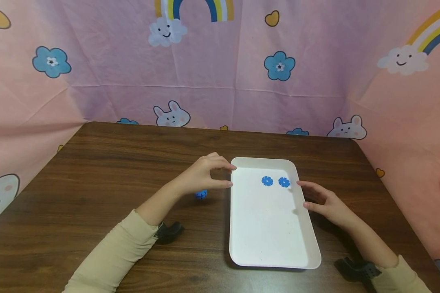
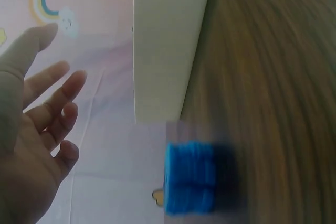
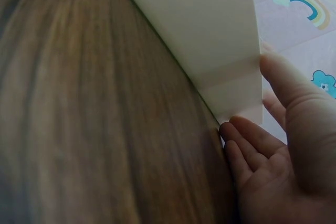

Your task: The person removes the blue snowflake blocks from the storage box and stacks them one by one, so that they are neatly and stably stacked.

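A shallow white tray (image 1: pixel 267 228) lies on the table, with two blue notched discs (image 1: pixel 267 181) side by side towards its far end. My left hand (image 1: pixel 209 173) hovers at the tray's left rim, thumb and fingers spread apart and nothing between them. On the table beneath that wrist is a small blue ribbed piece (image 1: pixel 201 194), seen larger as a blue ribbed cylinder (image 2: pixel 190 178) in the left wrist view. At the tray's right side, my right hand (image 1: pixel 326 203) has its fingertips beside the wall; in the right wrist view they appear close against it, contact uncertain.
The brown wooden table (image 1: pixel 106 183) extends around the tray. Behind and beside it hangs a pink and lilac cloth (image 1: pixel 205 69) with rainbows, clouds and flowers. A black band (image 1: pixel 170 232) is on the left wrist, another black band (image 1: pixel 357 268) on the right.
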Motion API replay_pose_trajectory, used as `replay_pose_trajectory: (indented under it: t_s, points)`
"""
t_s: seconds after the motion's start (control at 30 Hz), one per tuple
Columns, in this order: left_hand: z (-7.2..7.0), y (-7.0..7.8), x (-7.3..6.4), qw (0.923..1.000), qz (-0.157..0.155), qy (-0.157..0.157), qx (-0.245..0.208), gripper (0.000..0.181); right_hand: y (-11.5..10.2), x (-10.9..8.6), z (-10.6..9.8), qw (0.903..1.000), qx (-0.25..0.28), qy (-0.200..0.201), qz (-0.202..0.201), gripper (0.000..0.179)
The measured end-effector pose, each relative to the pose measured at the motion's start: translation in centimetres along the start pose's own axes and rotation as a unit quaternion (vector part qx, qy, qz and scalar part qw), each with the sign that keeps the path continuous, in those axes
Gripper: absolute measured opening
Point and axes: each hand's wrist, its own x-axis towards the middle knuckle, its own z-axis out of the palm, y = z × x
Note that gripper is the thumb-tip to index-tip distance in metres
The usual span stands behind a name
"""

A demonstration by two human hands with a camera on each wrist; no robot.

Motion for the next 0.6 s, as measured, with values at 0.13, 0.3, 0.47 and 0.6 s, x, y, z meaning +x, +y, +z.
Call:
replay_pose_trajectory:
  t_s: [0.13,0.3,0.47,0.6]
  points:
    - [1.0,0.4,0.7,0.9999,-0.017,-0.002,-0.004,0.035,0.0,0.0,0.0,1.0000,0.001,-0.003,-0.003,0.055]
    - [2.1,0.7,1.4,0.9993,-0.032,-0.016,0.010,0.035,0.0,0.1,-0.1,0.9999,0.013,-0.007,-0.002,0.055]
    - [3.0,0.6,2.2,0.9976,-0.053,-0.044,0.005,0.038,-0.2,0.1,-0.1,0.9997,0.019,-0.013,-0.002,0.055]
    - [3.9,0.6,3.2,0.9949,-0.076,-0.066,0.000,0.040,-0.3,0.0,-0.1,0.9997,0.019,-0.012,-0.003,0.055]
